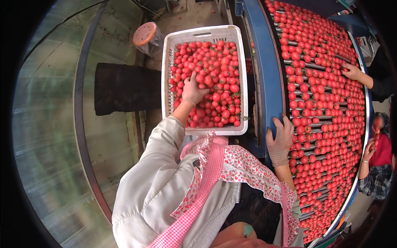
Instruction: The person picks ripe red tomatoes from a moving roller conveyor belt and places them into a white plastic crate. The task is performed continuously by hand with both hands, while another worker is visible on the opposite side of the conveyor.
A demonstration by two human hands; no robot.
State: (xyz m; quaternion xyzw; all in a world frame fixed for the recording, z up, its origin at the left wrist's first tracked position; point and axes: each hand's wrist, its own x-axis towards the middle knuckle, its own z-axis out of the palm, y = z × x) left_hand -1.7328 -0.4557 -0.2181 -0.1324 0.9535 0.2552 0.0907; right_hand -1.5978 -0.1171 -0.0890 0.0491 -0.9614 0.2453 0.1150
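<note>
A white plastic crate [204, 131] full of small red tomatoes [225, 60] stands in front of me. My left hand [193, 90], in a thin glove, reaches into it and touches the heap, thumb and fingers apart; some fingertips are hidden among the tomatoes. My right hand [280, 141], gloved too, rests on the blue metal edge [267, 77] of a roller conveyor [314, 66], its fingers spread with nothing in them. Many red tomatoes [322, 90], several with green calyxes, lie in rows on the metal rollers.
Across the conveyor, a co-worker's hand [353, 72] touches the tomatoes; another person [383, 155] is lower right, a hand raised. An orange-topped stool [145, 33] stands beyond the crate. Left of it are a dark padded object [124, 88] and a translucent sheet wall [49, 124].
</note>
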